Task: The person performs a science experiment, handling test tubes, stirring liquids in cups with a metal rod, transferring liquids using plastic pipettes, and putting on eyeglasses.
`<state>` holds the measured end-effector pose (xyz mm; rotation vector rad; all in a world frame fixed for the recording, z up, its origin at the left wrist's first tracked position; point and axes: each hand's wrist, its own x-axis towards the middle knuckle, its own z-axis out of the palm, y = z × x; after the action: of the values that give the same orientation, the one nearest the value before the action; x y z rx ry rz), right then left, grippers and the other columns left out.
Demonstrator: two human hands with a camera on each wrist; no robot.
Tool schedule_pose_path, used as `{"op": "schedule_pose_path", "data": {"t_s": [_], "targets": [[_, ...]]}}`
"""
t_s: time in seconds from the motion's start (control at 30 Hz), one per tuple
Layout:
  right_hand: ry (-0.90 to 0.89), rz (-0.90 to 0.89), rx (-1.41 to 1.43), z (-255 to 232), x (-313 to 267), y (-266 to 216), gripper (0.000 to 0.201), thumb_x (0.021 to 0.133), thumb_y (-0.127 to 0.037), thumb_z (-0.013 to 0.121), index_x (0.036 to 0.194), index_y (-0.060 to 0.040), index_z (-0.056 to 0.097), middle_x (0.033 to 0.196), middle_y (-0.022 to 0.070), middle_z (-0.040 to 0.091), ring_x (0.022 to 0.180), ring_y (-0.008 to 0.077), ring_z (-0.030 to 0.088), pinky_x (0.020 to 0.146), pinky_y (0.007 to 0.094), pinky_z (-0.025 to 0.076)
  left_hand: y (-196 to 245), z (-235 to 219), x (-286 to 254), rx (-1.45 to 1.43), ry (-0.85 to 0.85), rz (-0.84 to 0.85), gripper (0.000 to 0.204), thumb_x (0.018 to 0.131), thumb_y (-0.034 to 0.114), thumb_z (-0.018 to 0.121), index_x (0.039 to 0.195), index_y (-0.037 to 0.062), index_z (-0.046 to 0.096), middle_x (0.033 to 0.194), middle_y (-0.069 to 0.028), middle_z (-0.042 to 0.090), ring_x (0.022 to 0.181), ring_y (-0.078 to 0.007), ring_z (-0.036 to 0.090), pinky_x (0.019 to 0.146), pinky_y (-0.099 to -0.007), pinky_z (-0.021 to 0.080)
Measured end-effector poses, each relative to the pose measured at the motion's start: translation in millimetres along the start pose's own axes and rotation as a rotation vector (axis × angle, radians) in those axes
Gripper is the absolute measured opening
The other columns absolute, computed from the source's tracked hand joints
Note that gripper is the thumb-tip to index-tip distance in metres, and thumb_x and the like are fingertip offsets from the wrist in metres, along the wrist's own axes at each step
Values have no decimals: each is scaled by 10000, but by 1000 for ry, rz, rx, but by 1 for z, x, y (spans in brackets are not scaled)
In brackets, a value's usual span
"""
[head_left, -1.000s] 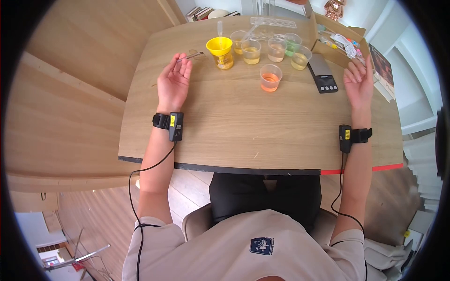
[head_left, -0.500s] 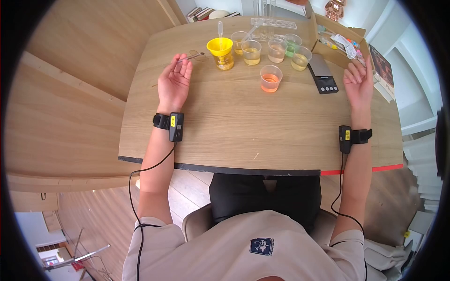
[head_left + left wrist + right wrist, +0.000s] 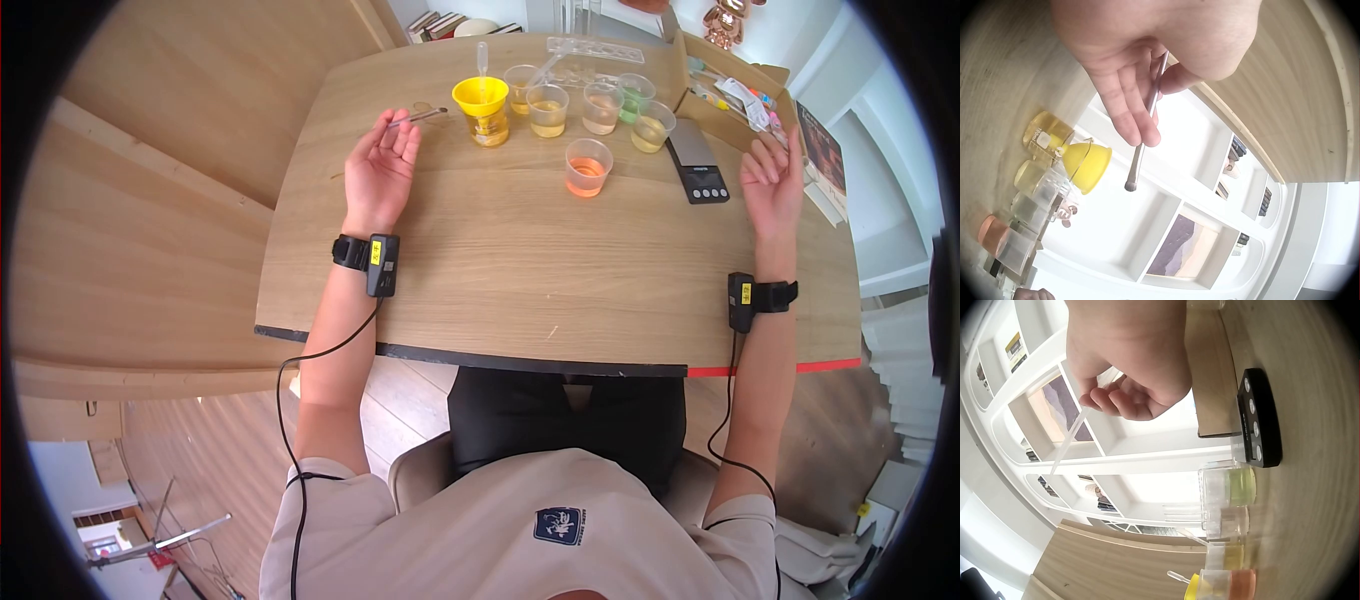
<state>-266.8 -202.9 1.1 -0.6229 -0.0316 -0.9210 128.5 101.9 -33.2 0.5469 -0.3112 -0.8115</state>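
Observation:
My left hand (image 3: pixel 380 180) is raised palm up over the left side of the table. Its thumb and fingers pinch a slim makeup brush (image 3: pixel 1137 170), whose bristle end points away. Beyond the brush stands a beaker (image 3: pixel 488 132) of yellow liquid with a yellow funnel (image 3: pixel 480 95) in its top. On the right, my right hand (image 3: pixel 772 195) hovers beside the black digital scale (image 3: pixel 703 182). In the right wrist view its curled fingers grip a thin translucent plastic dropper (image 3: pixel 1069 445); the upper end is partly hidden in the hand.
A cup of orange liquid (image 3: pixel 588 172) stands in front of several clear cups of pale liquids. One holds green liquid (image 3: pixel 632 100). Another dropper (image 3: pixel 483 60) stands in the funnel. Behind are a clear rack (image 3: pixel 615 50) and, at right, a cardboard box (image 3: pixel 728 128) and a book (image 3: pixel 824 150).
The head view has turned slightly, so the table and its things appear a little further right. Both hands keep their pose and what they hold.

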Motion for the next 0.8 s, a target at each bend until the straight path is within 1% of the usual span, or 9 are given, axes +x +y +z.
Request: {"op": "schedule_pose_path", "data": {"t_s": [0.37, 0.43, 0.8], "targets": [[0, 4, 11, 0, 0, 1, 269, 1077, -244, 504, 846, -107, 487, 684, -46, 423, 542, 64, 345, 505, 240, 288, 0, -1, 0, -16, -15, -4, 225, 1019, 35, 492, 1218, -57, 546, 1164, -160, 668, 1030, -218, 683, 994, -365, 566], [-25, 7, 14, -1, 0, 1, 268, 1079, -243, 501, 849, -107, 485, 685, -46, 420, 544, 64, 345, 507, 240, 287, 0, -1, 0, -11, -10, -3, 226, 1019, 36, 491, 1217, -58, 547, 1162, -161, 669, 1028, -218, 683, 994, -365, 566], [5, 5, -4, 3, -1, 1, 261, 1076, -246, 507, 856, -107, 483, 686, -46, 416, 544, 63, 340, 508, 240, 287, -1, -2, 1, -14, -22, -5, 224, 1021, 36, 487, 1216, -56, 551, 1161, -158, 672, 1023, -213, 685, 993, -366, 567]]}}
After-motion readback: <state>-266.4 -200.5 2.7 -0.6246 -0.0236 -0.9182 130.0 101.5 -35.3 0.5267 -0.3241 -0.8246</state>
